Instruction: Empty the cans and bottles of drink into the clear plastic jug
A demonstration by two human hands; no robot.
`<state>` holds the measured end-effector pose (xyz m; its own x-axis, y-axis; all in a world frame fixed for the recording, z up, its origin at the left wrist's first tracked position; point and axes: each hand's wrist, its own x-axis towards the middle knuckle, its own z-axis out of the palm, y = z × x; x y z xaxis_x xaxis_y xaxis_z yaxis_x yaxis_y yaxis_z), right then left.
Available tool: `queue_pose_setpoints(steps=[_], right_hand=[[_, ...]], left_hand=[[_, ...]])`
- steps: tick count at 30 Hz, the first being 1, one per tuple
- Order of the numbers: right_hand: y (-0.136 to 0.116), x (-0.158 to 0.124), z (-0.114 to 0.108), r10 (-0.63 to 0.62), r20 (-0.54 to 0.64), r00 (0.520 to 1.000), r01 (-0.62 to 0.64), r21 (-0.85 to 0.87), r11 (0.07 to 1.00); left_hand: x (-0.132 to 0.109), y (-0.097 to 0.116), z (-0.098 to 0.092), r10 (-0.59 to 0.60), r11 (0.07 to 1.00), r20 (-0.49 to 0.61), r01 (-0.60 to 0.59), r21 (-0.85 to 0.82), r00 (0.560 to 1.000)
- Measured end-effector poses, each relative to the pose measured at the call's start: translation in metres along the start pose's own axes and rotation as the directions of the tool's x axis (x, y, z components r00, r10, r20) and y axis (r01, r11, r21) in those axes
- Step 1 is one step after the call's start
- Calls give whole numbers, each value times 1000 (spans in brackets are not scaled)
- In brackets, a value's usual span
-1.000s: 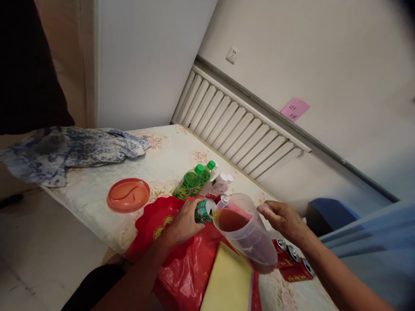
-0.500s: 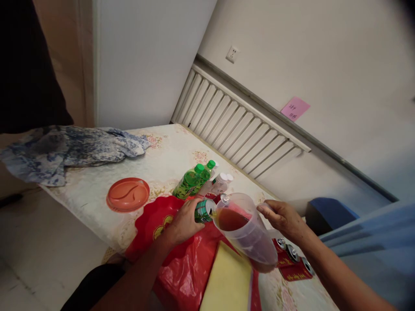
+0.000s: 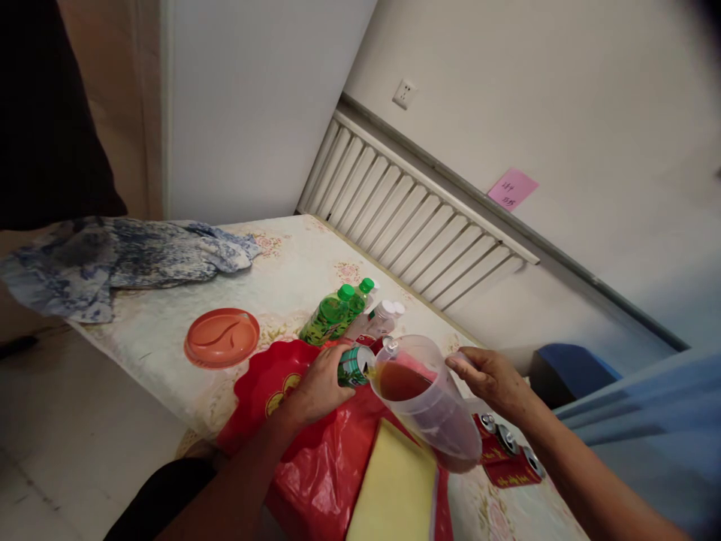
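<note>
My left hand (image 3: 321, 387) is closed around a green drink can (image 3: 353, 367), tipped so its opening meets the rim of a clear plastic pitcher (image 3: 444, 428). Yellowish liquid runs from the can into the pitcher, where reddish-brown liquid (image 3: 402, 383) shows. My right hand (image 3: 490, 379) grips the pitcher's handle, mostly hidden by the fingers, and the pitcher leans toward the can. Below it lie a red plastic bag (image 3: 332, 481) and a yellow rectangular item (image 3: 394, 488). A red scalloped tray (image 3: 253, 398) lies beside my left hand.
Green-capped bottles (image 3: 330, 315) and white-capped clear bottles (image 3: 380, 319) stand behind the can. Several red cans (image 3: 510, 469) are right of the pitcher. An orange divided plate (image 3: 222, 338) and a blue-white cloth (image 3: 152, 255) lie left on the table (image 3: 304, 248), beside a radiator (image 3: 411, 218).
Both hands, the can and the pitcher keep nearly the same position. Liquid is pouring from the can in both frames.
</note>
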<state>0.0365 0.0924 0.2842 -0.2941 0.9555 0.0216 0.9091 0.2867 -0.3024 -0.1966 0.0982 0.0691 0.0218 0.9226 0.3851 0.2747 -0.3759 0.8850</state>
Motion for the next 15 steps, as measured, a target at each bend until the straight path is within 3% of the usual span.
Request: queue_pose_setpoints(steps=[15], right_hand=[[1, 0, 1, 5, -1, 1000, -5, -5, 1000]], left_hand=[[0, -6, 3, 4, 1000, -5, -4, 13, 1000]])
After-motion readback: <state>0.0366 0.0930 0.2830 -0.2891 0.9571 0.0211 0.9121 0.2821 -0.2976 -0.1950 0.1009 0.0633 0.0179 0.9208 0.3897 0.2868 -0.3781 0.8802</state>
